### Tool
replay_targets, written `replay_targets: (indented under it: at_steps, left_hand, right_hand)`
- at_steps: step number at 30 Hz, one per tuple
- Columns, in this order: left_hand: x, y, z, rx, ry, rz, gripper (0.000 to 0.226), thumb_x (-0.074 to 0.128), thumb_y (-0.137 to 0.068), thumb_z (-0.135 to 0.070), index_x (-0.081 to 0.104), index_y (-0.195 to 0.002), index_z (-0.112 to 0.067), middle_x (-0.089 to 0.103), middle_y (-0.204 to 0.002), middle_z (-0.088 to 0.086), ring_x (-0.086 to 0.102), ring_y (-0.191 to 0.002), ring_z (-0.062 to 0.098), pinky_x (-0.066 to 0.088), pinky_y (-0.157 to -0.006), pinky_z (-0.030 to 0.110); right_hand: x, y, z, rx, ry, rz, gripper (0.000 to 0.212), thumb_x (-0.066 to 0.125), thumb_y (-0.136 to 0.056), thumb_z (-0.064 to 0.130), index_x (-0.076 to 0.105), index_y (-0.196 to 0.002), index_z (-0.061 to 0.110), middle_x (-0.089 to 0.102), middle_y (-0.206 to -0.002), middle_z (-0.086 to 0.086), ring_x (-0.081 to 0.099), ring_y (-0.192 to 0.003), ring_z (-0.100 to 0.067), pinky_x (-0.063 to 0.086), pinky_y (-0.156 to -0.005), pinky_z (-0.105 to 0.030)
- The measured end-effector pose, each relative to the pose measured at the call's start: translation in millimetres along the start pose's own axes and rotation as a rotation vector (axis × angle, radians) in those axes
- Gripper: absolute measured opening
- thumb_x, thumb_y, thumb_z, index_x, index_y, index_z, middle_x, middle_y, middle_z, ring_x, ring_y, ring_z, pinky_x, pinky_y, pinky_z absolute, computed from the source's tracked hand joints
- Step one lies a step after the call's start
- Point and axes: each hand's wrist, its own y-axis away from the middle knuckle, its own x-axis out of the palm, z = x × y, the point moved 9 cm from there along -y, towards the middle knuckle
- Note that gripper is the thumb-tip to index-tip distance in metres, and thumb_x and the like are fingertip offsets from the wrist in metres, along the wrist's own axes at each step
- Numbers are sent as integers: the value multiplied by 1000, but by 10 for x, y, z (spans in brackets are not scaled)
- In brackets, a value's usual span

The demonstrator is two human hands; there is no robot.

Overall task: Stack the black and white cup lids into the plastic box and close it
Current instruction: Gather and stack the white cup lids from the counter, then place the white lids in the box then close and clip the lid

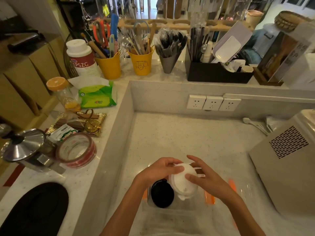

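Note:
A stack of white cup lids (pixel 182 182) is held tilted above the clear plastic box (pixel 172 217), which stands open on the counter in front of me. My left hand (pixel 161 168) grips the stack's upper left side. My right hand (pixel 202 176) holds its right side, thumb pressed on the lids' face. A stack of black cup lids (pixel 162 193) sits inside the box at its far left. Orange latches (pixel 210 197) show at the box's sides. The box's clear lid (pixel 245 189) lies to the right, partly hidden by my right arm.
A beige machine (pixel 288 169) stands close on the right. The raised ledge on the left carries a tape roll (pixel 76 149), a metal pot (pixel 25 149) and a black object (pixel 35 210). Wall sockets (pixel 213 103) sit on the back wall, utensil holders above.

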Motion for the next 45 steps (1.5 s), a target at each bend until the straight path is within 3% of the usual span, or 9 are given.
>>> replay_targets:
  at_steps: [5,12,18,23,28,32,36,41,45]
  left_hand:
    - [56,12,167,-59,83,-45,40,73,-89,-41,69,-123,-20,77,-116,7,74,-107,22,58,-99,44]
    - [41,81,287,-156,252,-17,35,71,-93,-30,72,-120,-7,77,-117,11,73,-109,24,60,-92,36]
    - [80,98,285,-152,420,22,48,65,-96,-35,62,-132,-3,69,-129,22,64,-122,38,56,-100,44]
    - [98,66,330,-162,373,12,47,66,-94,-35,63,-131,-6,67,-130,24,68,-105,30,55,-94,43]
    - [61,15,500,-216,397,-50,38,68,-92,-15,65,-125,4,72,-117,20,69,-104,30,52,-103,49]
    - [37,43,552,-231,381,-51,32,67,-90,-10,69,-119,4,73,-112,20,71,-106,33,58,-96,44]
    - [-1,84,578,-238,378,-57,20,58,-96,-7,75,-107,-7,77,-96,8,73,-86,20,60,-77,32]
    - [-22,111,529,-227,422,-30,26,58,-98,-4,67,-122,2,73,-105,12,69,-94,24,62,-82,34]
    - [-32,63,567,-217,430,-47,25,56,-97,-1,69,-118,2,76,-103,13,72,-93,25,62,-86,37]
  right_hand:
    - [191,120,238,-162,392,146,81,70,-81,53,14,-138,67,20,-142,37,18,-138,-4,28,-110,-29]
    - [384,174,196,-82,596,288,109,74,-78,51,-10,-147,56,10,-156,21,21,-142,-16,34,-113,-40]
    - [242,107,65,-29,554,116,106,67,-68,73,-1,-147,56,20,-145,11,41,-124,-16,46,-103,-33]
    - [175,113,-61,47,524,-19,102,62,-60,83,20,-145,46,27,-145,7,51,-117,-19,50,-94,-31]
    - [333,145,-35,-74,576,137,106,72,-70,66,5,-150,50,11,-153,18,20,-139,-14,33,-112,-36]
    - [384,142,-2,-121,647,189,99,79,-72,49,12,-146,55,19,-149,16,27,-134,-15,37,-107,-33]
    - [356,97,36,-102,638,198,97,82,-66,50,22,-143,51,27,-144,14,31,-130,-14,41,-101,-30]
    - [379,112,42,-93,599,291,105,81,-71,48,11,-150,48,24,-152,17,25,-135,-13,33,-111,-38]
    - [359,70,72,-119,687,268,100,82,-68,48,19,-146,47,28,-148,16,25,-135,-15,37,-108,-36]
